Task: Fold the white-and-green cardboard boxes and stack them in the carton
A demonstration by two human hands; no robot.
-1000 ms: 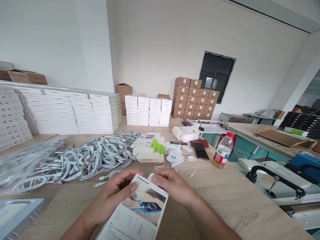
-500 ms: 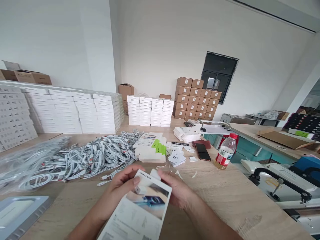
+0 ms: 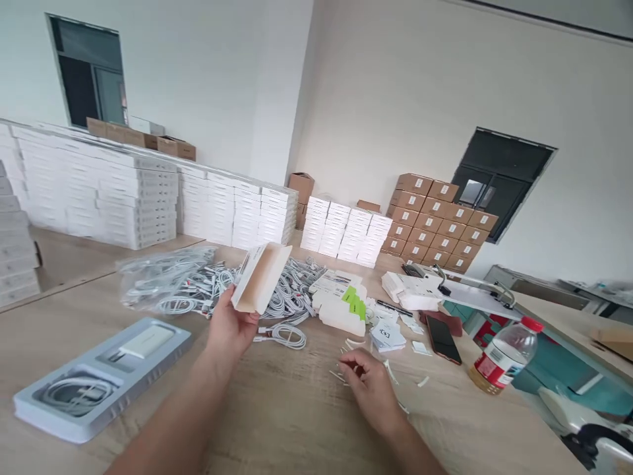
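White cardboard sleeve (image 3: 260,278) held in the fingers of the left hand (image 3: 231,328) — right hand (image 3: 370,389) empty, its fingers loose, paper scraps (image 3: 341,373) just beside them on the wooden surface (image 3: 281,409)

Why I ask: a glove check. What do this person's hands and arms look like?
The left hand and right hand are bare, with no gloves, and no ring or watch shows. The forearms are bare too, with no sleeve in view.
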